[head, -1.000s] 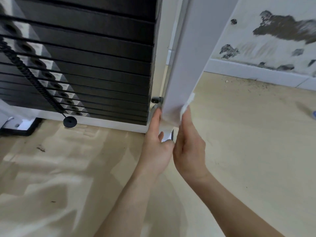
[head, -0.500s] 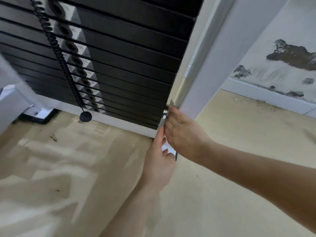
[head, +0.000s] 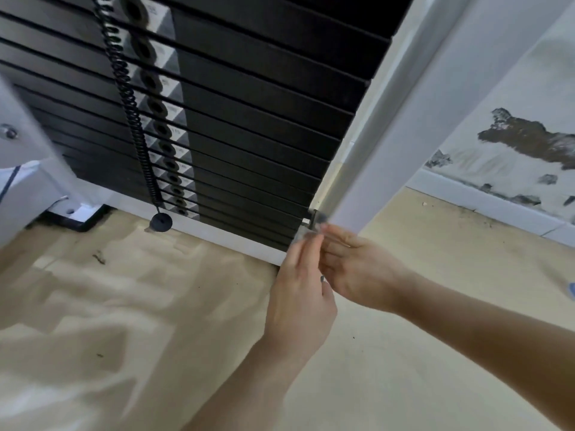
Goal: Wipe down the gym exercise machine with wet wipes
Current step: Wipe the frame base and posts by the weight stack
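White metal upright post [head: 404, 135] of the machine rises toward upper right from both hands. Right hand [head: 357, 272] pinches a blurred pale wipe [head: 306, 235] at its foot; left hand [head: 300, 300] grip: cannot tell.

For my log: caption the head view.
Left hand and right hand meet low at the white post, beside the weight stack.

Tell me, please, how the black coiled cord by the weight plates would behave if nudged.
The coiled cord hangs loose in front of the weight plates, so it would probably swing aside. Its spring-like coils suggest it stretches and flops rather than staying stiff. The disc at its end likely makes it sway back.
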`<act>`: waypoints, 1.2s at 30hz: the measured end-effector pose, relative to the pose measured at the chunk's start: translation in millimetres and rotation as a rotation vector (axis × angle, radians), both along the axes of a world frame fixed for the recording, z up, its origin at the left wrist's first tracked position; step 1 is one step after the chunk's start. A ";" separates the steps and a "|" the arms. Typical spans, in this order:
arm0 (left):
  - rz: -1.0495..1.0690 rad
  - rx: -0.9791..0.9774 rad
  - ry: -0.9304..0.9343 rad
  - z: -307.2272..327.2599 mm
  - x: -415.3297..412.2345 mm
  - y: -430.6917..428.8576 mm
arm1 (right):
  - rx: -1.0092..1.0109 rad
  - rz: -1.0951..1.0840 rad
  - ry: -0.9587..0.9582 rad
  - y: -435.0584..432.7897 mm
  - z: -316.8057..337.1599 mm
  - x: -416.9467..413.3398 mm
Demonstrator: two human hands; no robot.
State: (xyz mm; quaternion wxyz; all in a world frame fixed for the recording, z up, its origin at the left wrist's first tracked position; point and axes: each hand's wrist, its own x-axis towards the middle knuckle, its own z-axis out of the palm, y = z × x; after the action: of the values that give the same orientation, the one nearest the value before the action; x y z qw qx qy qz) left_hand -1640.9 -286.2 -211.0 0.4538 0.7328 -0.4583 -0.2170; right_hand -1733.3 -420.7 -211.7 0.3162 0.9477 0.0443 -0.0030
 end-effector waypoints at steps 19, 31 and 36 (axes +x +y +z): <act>0.269 0.040 0.509 -34.0 -20.5 -39.2 | 1.604 -1.189 -1.257 51.6 -36.0 -2.8; 0.151 -0.117 0.575 -20.4 -18.0 -33.9 | 1.706 -0.837 -1.156 69.0 -15.0 4.1; 0.076 0.031 0.524 -24.2 -15.0 -34.4 | 1.490 -1.113 -1.000 49.0 -28.8 16.8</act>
State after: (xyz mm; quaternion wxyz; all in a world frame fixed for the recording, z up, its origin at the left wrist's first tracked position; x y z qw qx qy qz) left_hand -1655.9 -320.6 -235.3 0.5535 0.6750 -0.2939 -0.3893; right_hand -1716.5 -371.7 -240.5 -0.4095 0.6825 -0.5413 0.2712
